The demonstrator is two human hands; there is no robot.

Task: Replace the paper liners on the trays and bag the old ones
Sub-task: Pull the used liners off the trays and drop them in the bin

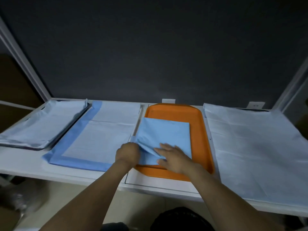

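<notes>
Paper liner looks light, limp and easily torn, so the left hand pinches its loose corner while the right hand beside it presses flat, fingers spread.

single view, head-worn, wide-angle. looks forward and down across white table; near edge close under lens, far edge meets dark wall, which fills upper half. faces wall roughly square on. orange tray just right of centre, close. both forearms enter from bottom edge; left hand and right hand meet on blue liner near frame centre. lens distortion strong at sides: table ends curve, white frame post leans outward. strip of floor shows below table edge.
</notes>
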